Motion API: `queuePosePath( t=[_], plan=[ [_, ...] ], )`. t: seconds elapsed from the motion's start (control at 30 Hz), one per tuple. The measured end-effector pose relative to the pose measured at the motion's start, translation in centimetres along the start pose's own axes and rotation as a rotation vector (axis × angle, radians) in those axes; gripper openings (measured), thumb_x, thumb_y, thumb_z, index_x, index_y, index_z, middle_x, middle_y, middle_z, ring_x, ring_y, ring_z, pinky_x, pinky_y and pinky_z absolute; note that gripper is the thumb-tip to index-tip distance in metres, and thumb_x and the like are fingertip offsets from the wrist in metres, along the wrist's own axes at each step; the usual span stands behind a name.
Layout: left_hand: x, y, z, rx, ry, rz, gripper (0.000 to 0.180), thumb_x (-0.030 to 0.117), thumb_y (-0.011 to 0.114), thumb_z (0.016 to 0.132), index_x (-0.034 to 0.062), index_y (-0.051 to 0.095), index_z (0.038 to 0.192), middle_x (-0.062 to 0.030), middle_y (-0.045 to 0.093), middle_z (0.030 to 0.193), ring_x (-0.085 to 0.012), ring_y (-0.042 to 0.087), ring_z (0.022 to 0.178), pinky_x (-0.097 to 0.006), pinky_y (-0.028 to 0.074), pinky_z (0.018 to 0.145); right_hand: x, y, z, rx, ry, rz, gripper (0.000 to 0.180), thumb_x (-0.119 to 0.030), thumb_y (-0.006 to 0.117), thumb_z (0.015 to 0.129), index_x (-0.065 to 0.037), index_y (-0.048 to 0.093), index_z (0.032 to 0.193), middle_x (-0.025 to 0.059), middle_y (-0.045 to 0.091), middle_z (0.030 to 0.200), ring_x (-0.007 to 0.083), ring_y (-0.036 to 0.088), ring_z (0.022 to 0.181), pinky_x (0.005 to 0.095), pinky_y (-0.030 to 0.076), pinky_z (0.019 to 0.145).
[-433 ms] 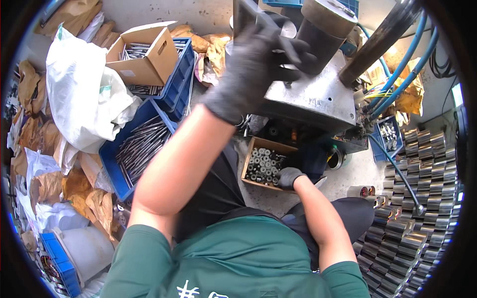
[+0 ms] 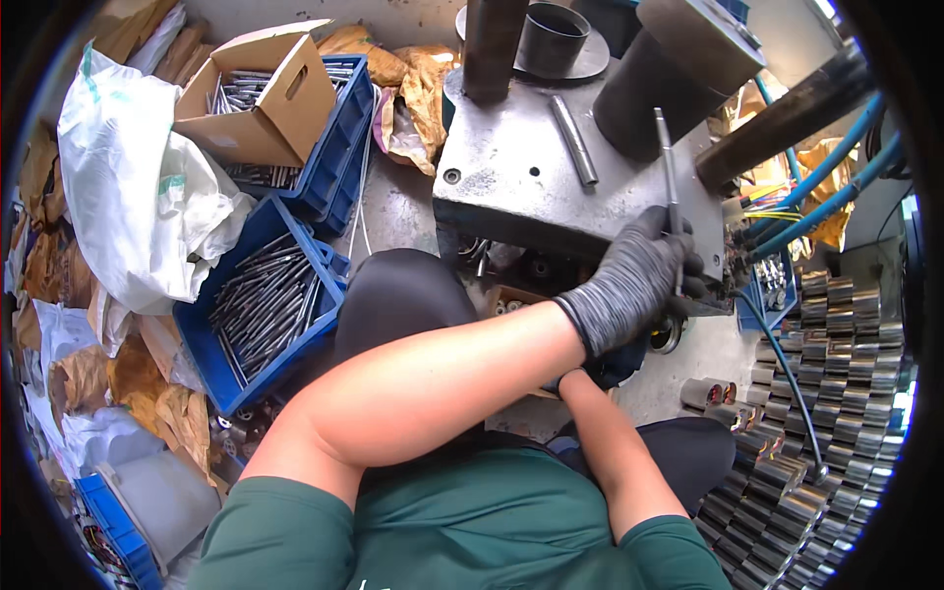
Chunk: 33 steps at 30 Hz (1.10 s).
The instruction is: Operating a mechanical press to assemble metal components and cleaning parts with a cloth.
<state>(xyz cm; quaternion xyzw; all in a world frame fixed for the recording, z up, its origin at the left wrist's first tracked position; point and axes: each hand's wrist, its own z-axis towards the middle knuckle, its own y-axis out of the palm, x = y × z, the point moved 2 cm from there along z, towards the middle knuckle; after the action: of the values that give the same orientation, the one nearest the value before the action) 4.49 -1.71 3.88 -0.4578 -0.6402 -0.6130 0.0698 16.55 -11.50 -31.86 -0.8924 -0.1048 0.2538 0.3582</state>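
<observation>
My left hand (image 2: pixel 639 280), in a dark grey glove, reaches across to the right at the front edge of the steel press table (image 2: pixel 511 187). Its fingers are closed round a slim metal shaft (image 2: pixel 668 157), which stands nearly upright. On the table lies a thicker metal rod (image 2: pixel 574 141), beside a big dark cylinder (image 2: pixel 639 93). My right forearm (image 2: pixel 598 433) goes down under the left one, and its hand is hidden there. Part of a cardboard box with small round parts (image 2: pixel 506 300) shows beneath the table edge.
At left, a blue crate (image 2: pixel 221 379) holds many metal shafts. Behind it an open cardboard box (image 2: pixel 265 128) sits on another blue crate (image 2: pixel 339 167). A white sack (image 2: pixel 133 187) lies farther left. Blue hoses (image 2: pixel 836 206) and stacked metal cylinders (image 2: pixel 816 423) are at right.
My left hand has come down from above the table toward its front right, with the shaft now plainly seen in it. The left forearm now covers my right hand, seen earlier at the parts box.
</observation>
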Motion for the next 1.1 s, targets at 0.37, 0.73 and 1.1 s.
queuePosePath(
  t=[0.37, 0.73, 1.1],
  plan=[
    [-1.2, 0.1, -0.7, -0.005, -0.090, 0.097, 0.028, 0.016, 0.055, 0.105, 0.0056, 0.051, 0.131, -0.0066, 0.066, 0.091, -0.0145, 0.067, 0.071, -0.028, 0.057, 0.054, -0.1, 2.7, 2.9, 0.055, 0.015, 0.187, 0.063, -0.048, 0.040, 0.108, -0.014, 0.038, 0.162, 0.0117, 0.029, 0.172, 0.0279, 0.026, 0.158, 0.0424, 0.017, 0.130],
    [-2.5, 0.3, -0.5, -0.042, -0.101, 0.221, 0.026, 0.016, 0.054, 0.107, 0.0055, 0.055, 0.131, -0.0052, 0.067, 0.091, -0.0121, 0.066, 0.073, -0.027, 0.054, 0.054, -1.1, 0.9, 5.9, -0.006, 0.070, 0.305, 0.067, -0.053, 0.036, 0.109, -0.015, 0.031, 0.165, 0.0093, 0.023, 0.174, 0.0268, 0.019, 0.160, 0.0420, 0.012, 0.131],
    [-2.1, -0.1, -0.7, -0.056, -0.090, 0.168, 0.021, 0.014, 0.050, 0.108, 0.0058, 0.054, 0.126, -0.0071, 0.067, 0.095, -0.0134, 0.068, 0.077, -0.029, 0.058, 0.059, 4.8, 4.7, 0.4, -0.060, 0.160, 0.465, 0.072, -0.057, 0.033, 0.109, -0.016, 0.024, 0.168, 0.0069, 0.017, 0.176, 0.0257, 0.012, 0.162, 0.0415, 0.007, 0.132]
  ],
)
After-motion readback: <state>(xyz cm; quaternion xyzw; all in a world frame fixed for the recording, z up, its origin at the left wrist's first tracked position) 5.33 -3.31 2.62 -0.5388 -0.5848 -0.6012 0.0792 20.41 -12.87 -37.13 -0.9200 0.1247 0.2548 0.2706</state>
